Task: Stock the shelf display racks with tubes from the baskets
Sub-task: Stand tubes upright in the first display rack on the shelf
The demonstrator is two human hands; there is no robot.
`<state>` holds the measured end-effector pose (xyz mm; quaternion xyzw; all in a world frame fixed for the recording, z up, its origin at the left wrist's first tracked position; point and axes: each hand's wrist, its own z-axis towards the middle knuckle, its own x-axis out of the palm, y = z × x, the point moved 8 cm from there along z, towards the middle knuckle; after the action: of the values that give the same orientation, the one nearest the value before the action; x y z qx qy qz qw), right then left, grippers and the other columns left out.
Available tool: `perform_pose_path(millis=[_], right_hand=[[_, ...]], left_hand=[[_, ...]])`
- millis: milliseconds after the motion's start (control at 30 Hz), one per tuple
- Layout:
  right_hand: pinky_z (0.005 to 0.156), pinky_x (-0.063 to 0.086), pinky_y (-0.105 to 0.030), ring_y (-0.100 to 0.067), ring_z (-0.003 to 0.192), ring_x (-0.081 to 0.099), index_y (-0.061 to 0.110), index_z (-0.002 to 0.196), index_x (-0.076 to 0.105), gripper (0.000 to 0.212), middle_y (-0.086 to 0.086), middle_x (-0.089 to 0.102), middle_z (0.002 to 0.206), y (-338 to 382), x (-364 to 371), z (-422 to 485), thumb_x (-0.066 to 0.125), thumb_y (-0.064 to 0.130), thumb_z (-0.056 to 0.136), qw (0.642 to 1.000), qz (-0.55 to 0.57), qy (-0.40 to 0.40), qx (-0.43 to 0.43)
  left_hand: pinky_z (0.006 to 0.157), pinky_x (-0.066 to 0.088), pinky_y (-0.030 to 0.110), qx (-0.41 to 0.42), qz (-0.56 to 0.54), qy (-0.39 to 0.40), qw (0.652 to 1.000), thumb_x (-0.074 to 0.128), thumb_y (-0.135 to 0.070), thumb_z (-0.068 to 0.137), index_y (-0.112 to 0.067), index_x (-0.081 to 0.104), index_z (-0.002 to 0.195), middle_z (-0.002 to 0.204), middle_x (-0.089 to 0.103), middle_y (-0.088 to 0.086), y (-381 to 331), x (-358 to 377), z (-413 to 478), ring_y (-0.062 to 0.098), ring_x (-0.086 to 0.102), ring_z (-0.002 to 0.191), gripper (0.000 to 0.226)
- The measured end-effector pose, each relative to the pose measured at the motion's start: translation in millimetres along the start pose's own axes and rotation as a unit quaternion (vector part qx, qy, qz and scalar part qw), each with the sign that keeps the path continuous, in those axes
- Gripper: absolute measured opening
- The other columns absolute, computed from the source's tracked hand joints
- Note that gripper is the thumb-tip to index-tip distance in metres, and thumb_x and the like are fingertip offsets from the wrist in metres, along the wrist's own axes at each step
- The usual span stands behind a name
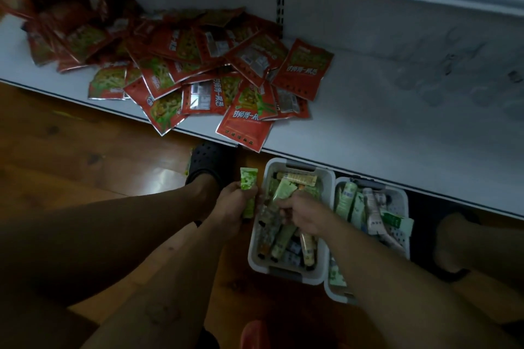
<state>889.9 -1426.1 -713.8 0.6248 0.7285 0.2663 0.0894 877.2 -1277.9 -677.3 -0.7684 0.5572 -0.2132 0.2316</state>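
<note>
Two white baskets stand on the floor under the shelf edge, the left basket (pixel 256 246) and the right basket (pixel 402 201), both holding several tubes. My left hand (pixel 234 205) grips a bright green tube (pixel 248 178) upright, just left of the left basket. My right hand (pixel 304 214) reaches into the left basket, its fingers curled around a pale green tube (pixel 285 188) among the others.
A white shelf (pixel 382 122) runs across above the baskets, with a heap of red snack packets (pixel 198 73) on its left half. Wooden floor lies to the left. My feet in dark clogs (pixel 211 161) stand beside the baskets.
</note>
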Motion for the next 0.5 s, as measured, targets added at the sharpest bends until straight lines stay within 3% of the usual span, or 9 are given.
perform_pose_path(millis=[67, 167, 233, 333, 500], right_hand=[[0.049, 0.041, -0.025, -0.013, 0.053, 0.048, 0.008, 0.082, 0.053, 0.013, -0.003, 0.051, 0.065, 20, -4, -16, 0.055, -0.001, 0.092, 0.998, 0.051, 0.024, -0.038], [0.046, 0.039, -0.024, -0.012, 0.052, 0.047, 0.008, 0.088, 0.054, 0.006, -0.005, 0.05, 0.069, 44, -18, -39, 0.057, 0.004, 0.091, 0.992, 0.085, 0.019, -0.087], [0.045, 0.039, -0.022, -0.01, 0.052, 0.047, 0.006, 0.1, 0.059, 0.01, -0.004, 0.055, 0.074, 57, -26, -54, 0.06, 0.008, 0.091, 0.989, 0.089, 0.011, -0.116], [0.053, 0.037, -0.024, -0.008, 0.054, 0.043, 0.009, 0.112, 0.064, 0.02, 0.002, 0.068, 0.075, 75, -34, -79, 0.055, 0.011, 0.094, 0.983, 0.099, 0.012, -0.155], [0.053, 0.041, -0.021, -0.006, 0.053, 0.037, 0.013, 0.122, 0.061, 0.028, 0.004, 0.066, 0.073, 92, -35, -111, 0.053, 0.011, 0.095, 0.97, 0.138, 0.04, -0.197]], left_hand=[[0.064, 0.051, 0.035, 0.023, 0.004, 0.004, 1.0, 0.056, -0.007, 0.093, 0.001, 0.059, 0.105, 0.086, 0.066, 0.013, -10, 9, -5, 0.022, 0.063, 0.072, 0.015], [0.055, 0.049, 0.028, 0.063, 0.006, 0.03, 0.998, 0.055, -0.003, 0.093, 0.002, 0.055, 0.108, 0.088, 0.066, 0.013, -28, 32, -23, 0.018, 0.062, 0.068, 0.016], [0.053, 0.05, 0.026, 0.085, 0.015, 0.044, 0.995, 0.057, -0.005, 0.093, 0.003, 0.055, 0.111, 0.091, 0.067, 0.014, -39, 44, -35, 0.018, 0.063, 0.069, 0.019], [0.064, 0.049, 0.034, 0.115, 0.014, 0.07, 0.991, 0.057, -0.007, 0.093, 0.003, 0.056, 0.111, 0.101, 0.069, 0.02, -54, 61, -54, 0.027, 0.063, 0.081, 0.02], [0.057, 0.047, 0.029, 0.159, 0.015, 0.084, 0.984, 0.055, -0.007, 0.094, -0.003, 0.06, 0.102, 0.086, 0.068, 0.012, -76, 80, -84, 0.023, 0.064, 0.07, 0.01]])
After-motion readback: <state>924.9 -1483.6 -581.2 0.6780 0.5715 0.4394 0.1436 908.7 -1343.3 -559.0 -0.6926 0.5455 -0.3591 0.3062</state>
